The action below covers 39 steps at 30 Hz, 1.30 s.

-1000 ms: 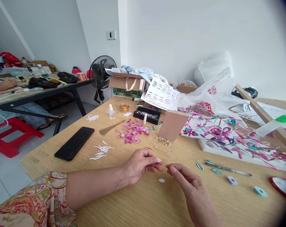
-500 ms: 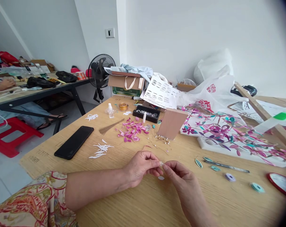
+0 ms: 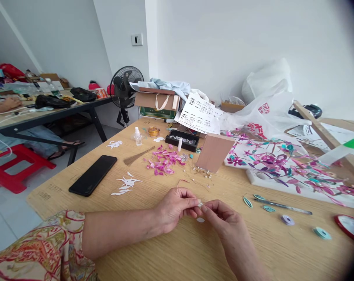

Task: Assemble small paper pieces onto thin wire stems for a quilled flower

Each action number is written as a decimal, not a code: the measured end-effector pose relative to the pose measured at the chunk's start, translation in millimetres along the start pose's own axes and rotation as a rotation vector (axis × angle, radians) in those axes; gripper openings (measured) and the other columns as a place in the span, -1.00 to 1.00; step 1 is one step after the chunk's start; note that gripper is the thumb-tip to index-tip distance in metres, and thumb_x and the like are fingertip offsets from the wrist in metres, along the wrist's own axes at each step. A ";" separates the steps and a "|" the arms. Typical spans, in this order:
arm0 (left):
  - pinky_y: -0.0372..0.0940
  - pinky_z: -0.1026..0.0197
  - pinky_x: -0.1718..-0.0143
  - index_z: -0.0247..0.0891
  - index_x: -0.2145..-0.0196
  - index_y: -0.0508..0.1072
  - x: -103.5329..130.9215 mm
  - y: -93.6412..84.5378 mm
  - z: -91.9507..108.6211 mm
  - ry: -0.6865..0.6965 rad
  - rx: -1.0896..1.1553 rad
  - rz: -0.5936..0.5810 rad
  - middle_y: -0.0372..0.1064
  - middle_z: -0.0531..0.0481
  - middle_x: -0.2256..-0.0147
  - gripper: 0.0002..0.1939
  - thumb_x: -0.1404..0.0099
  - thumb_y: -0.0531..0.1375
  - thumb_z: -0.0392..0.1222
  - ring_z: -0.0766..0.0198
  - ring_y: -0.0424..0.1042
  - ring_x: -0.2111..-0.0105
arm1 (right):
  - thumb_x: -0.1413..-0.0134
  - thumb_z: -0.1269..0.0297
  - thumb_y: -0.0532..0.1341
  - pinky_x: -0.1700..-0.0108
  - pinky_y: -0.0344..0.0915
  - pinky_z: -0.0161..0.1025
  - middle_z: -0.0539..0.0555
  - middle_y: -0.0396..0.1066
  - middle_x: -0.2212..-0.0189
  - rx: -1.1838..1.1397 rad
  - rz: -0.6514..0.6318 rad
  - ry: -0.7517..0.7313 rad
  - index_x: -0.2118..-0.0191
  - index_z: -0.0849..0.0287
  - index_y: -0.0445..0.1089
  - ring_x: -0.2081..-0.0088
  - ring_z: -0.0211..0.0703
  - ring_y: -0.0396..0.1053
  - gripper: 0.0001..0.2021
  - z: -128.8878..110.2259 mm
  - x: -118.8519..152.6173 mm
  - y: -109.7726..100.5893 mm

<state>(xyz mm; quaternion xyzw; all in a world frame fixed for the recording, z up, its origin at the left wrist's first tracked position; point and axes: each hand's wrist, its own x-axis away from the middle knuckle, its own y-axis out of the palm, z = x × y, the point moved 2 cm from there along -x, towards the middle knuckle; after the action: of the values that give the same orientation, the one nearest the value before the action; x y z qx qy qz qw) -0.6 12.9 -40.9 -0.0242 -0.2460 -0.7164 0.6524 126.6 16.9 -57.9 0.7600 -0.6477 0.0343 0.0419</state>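
My left hand [image 3: 177, 208] and my right hand [image 3: 225, 218] meet over the wooden table [image 3: 153, 249], thumbs and forefingers pinched together. A small whitish piece shows between the fingertips; its shape is too small to make out. On the table just below the fingertips lies a white oval piece [image 3: 200, 220]. Left of my left hand are white pointed cutouts [image 3: 127, 182]. Beyond the hands, a pile of pink petals [image 3: 165, 159] lies near thin wires with pearl beads [image 3: 204, 172]. Teal-edged leaf shapes [image 3: 247, 201] are right of my right hand.
A black phone [image 3: 93, 175] lies at the left, a small spray bottle [image 3: 138, 136] behind it. At right are tweezers [image 3: 284, 206], thread spools [image 3: 322, 233] and pink flower sprays [image 3: 285, 160] on white foam. A brown block [image 3: 215, 153] stands behind the beads. Another person's hand [image 3: 11, 103] shows far left.
The view has shifted slightly, moving the scene a little to the right. Both hands stay pinched together in nearly the same pose.
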 end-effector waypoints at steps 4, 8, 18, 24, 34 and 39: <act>0.10 0.38 0.56 -0.40 0.56 0.32 0.8 1.1 1.1 0.004 -0.002 0.008 0.33 0.03 0.63 -0.72 0.13 0.29 -0.14 0.44 0.29 0.61 | 0.26 0.14 0.26 0.50 0.15 -0.37 -0.01 0.34 0.66 -0.042 -0.021 0.020 0.60 0.23 0.34 0.57 -0.29 0.24 -0.77 2.9 -2.3 0.3; 0.09 0.39 0.58 -0.40 0.56 0.31 1.0 1.3 0.9 0.018 0.001 0.004 0.33 0.03 0.64 -0.74 0.10 0.27 -0.15 0.45 0.29 0.63 | 0.26 0.13 0.26 0.49 0.15 -0.36 -0.02 0.34 0.66 -0.052 -0.009 0.039 0.61 0.23 0.34 0.57 -0.29 0.23 -0.76 2.3 -1.7 0.5; 0.07 0.40 0.59 -0.38 0.56 0.30 0.2 1.0 1.0 0.029 0.004 0.014 0.33 0.03 0.65 -0.73 0.09 0.27 -0.13 0.45 0.28 0.63 | 0.26 0.11 0.25 0.47 0.16 -0.35 0.01 0.37 0.64 -0.049 0.015 0.037 0.60 0.23 0.36 0.55 -0.26 0.25 -0.74 8.3 -0.9 2.1; 0.06 0.40 0.60 -0.39 0.56 0.30 0.0 1.7 2.1 0.023 -0.009 -0.012 0.31 0.04 0.65 -0.73 0.07 0.26 -0.13 0.47 0.25 0.66 | 0.25 0.10 0.25 0.49 0.14 -0.35 -0.01 0.31 0.65 -0.032 0.011 0.004 0.60 0.21 0.32 0.56 -0.27 0.21 -0.74 5.6 -0.8 1.4; 0.08 0.38 0.59 -0.39 0.55 0.30 0.5 1.3 0.4 0.030 -0.015 -0.018 0.30 0.05 0.65 -0.73 0.07 0.26 -0.12 0.47 0.24 0.66 | 0.24 0.12 0.24 0.48 0.12 -0.36 -0.04 0.29 0.67 -0.050 -0.002 0.004 0.62 0.22 0.31 0.56 -0.30 0.19 -0.75 3.6 0.0 2.3; 0.08 0.40 0.59 -0.39 0.55 0.30 0.1 0.7 1.0 0.031 -0.010 -0.014 0.31 0.04 0.65 -0.75 0.05 0.25 -0.14 0.48 0.25 0.66 | 0.26 0.12 0.25 0.50 0.12 -0.36 -0.04 0.29 0.67 -0.070 0.003 0.000 0.62 0.21 0.32 0.57 -0.30 0.18 -0.76 3.1 0.0 1.7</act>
<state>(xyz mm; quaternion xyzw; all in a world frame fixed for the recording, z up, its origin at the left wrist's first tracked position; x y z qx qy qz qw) -0.2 13.1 -39.8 -0.0147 -0.2326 -0.7224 0.6510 124.9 16.3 -61.0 0.7571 -0.6496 0.0119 0.0684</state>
